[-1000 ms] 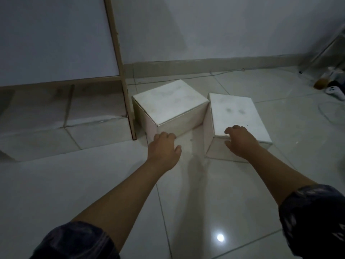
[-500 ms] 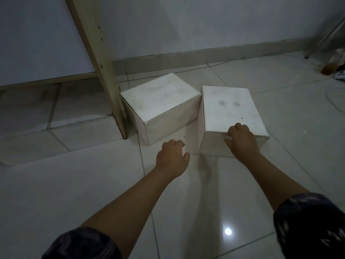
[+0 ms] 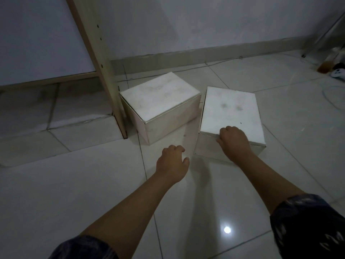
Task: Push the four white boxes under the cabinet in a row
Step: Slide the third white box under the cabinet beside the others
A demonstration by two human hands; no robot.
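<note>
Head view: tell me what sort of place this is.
Probably a room in a home: glossy tiled floor, plain wall with a baseboard, and a wooden cabinet leg beside two white boxes.

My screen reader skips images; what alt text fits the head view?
Right hand grips the near top edge of one white box; the left hand hovers free near a second white box beside the cabinet leg on a tiled floor.

Head-worn view, forward-down over floor
</note>
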